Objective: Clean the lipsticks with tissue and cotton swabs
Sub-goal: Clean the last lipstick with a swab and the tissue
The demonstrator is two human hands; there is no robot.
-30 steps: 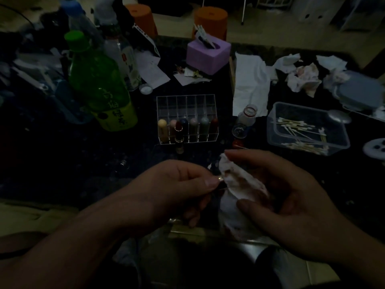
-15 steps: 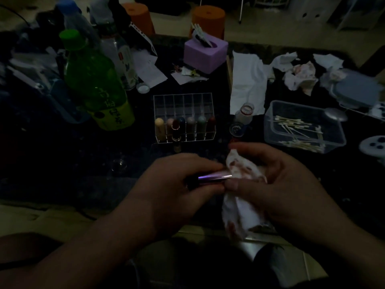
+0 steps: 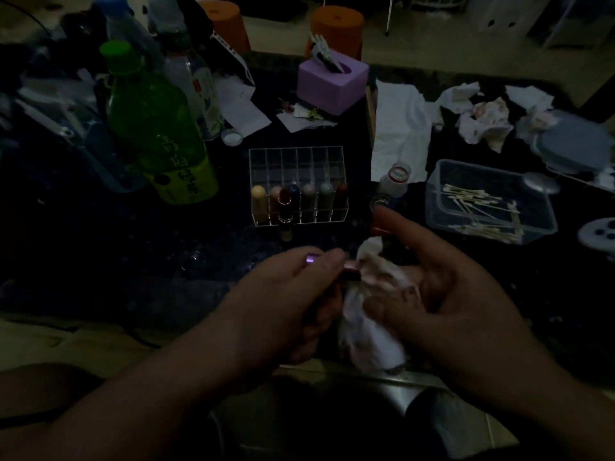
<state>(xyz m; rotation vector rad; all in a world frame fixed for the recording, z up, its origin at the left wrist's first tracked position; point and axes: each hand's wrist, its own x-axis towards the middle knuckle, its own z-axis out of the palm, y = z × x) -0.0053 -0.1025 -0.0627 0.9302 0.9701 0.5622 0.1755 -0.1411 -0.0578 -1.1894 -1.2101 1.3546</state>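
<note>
A lipstick [image 3: 350, 270] is pinched in the left hand [image 3: 286, 294] above the near edge of the desk [image 3: 159, 261]. Its right end is buried in a tissue [image 3: 372, 314] gripped by the right hand [image 3: 449, 294]. If too much pressure is applied, the soft stick could be snapped or smeared.

Green bottle [image 3: 153, 128] label: characters, seemingly Chinese, too dim to read.
</note>
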